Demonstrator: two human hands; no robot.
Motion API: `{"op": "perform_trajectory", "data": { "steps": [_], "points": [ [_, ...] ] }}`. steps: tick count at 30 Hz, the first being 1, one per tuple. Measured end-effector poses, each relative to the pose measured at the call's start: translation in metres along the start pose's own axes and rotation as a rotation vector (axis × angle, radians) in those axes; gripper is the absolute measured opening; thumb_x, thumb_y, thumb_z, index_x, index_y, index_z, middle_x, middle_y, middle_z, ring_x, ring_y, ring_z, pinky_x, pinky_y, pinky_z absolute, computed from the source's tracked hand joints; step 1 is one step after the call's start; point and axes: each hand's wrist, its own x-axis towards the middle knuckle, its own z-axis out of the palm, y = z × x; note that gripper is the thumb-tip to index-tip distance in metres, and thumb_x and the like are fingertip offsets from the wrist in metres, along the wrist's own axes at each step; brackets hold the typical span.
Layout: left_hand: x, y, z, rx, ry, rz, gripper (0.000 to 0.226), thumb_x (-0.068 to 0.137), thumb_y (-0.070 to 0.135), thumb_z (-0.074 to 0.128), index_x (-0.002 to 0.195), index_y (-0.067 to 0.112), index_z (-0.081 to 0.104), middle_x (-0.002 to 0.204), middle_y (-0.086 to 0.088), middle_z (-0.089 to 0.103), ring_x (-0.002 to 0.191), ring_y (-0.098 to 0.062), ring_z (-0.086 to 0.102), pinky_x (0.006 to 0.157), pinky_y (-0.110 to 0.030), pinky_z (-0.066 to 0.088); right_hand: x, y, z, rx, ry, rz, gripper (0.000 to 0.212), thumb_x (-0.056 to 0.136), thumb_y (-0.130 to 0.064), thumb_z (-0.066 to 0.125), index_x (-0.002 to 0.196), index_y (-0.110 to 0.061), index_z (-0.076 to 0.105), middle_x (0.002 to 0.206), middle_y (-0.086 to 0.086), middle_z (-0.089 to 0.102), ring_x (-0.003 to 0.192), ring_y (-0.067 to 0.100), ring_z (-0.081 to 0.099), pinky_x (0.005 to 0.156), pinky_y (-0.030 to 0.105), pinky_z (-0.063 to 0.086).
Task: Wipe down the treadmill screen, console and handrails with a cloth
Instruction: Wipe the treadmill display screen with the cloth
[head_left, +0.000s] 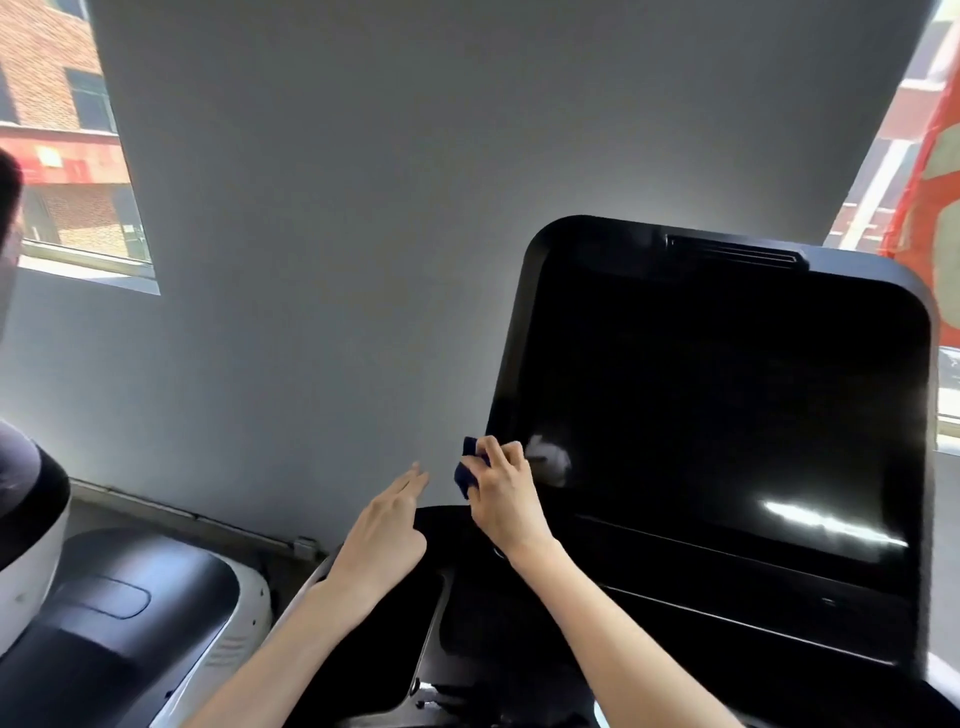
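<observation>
Now on the screen stage. Dark blue cloth (470, 470) bunched and pinched in the right hand (504, 499), fingers curled over it, pressed to the lower-left edge of the treadmill screen (727, 405), right at the bezel (511, 332). Left hand (382, 535) just left of the grip, fingers straight and together, holding nothing, hovering apart from the cloth above the console (467, 613).

Judged early: most of the glass up and to the right of the grip looks not yet reached. Console below the grip and handrails (not made out here) presumably to follow.

To do well:
- Flatten the cloth under the fingers instead of balling it, for wider contact.
- Work away from the grip in overlapping straight passes, rightward, then up a row.
- Light, even pressure only.
- Check against the glare streak (831, 525) low and right of the grip for smears.
- Finish along the rounded corners and the slotted vent (732, 252) far above the grip.

Materials: glass glossy, black, mirror-like (pale reflection (550, 457) of the hand just right of the grip). Bezel dark plastic, corners rounded. Cloth small, soft, probably microfibre. Console dark, smooth, moulded.
</observation>
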Motion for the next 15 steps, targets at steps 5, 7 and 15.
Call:
{"op": "perform_trajectory", "data": {
  "steps": [5, 7, 15],
  "points": [
    [-0.001, -0.006, 0.002, 0.031, -0.028, 0.005, 0.076, 0.078, -0.012, 0.039, 0.148, 0.014, 0.028, 0.157, 0.002, 0.02, 0.144, -0.012, 0.02, 0.118, -0.022, 0.016, -0.087, -0.02, 0.026, -0.022, -0.103, -0.115, 0.04, 0.061, -0.014, 0.072, 0.099, -0.022, 0.066, 0.114, -0.006, 0.048, 0.093, 0.016, 0.042, 0.073, 0.029, 0.052],
    [-0.003, -0.008, 0.003, 0.039, -0.046, 0.004, 0.076, 0.078, -0.012, 0.039, 0.148, 0.014, 0.028, 0.157, 0.002, 0.02, 0.144, -0.013, 0.02, 0.117, -0.022, 0.016, -0.106, -0.015, 0.025, -0.092, -0.099, -0.187, 0.046, 0.063, -0.014, 0.07, 0.108, -0.024, 0.065, 0.117, -0.004, 0.05, 0.094, 0.017, 0.043, 0.075, 0.027, 0.052],
    [-0.009, -0.004, 0.011, 0.028, -0.095, 0.011, 0.08, 0.074, -0.016, 0.035, 0.148, 0.012, 0.028, 0.157, 0.002, 0.021, 0.145, -0.013, 0.02, 0.118, -0.023, 0.014, -0.065, 0.016, -0.011, -0.078, 0.135, 0.119, 0.066, 0.068, 0.005, 0.073, 0.129, -0.011, 0.055, 0.107, 0.005, 0.04, 0.077, 0.021, 0.045, 0.071, 0.032, 0.053]
  ]
}}
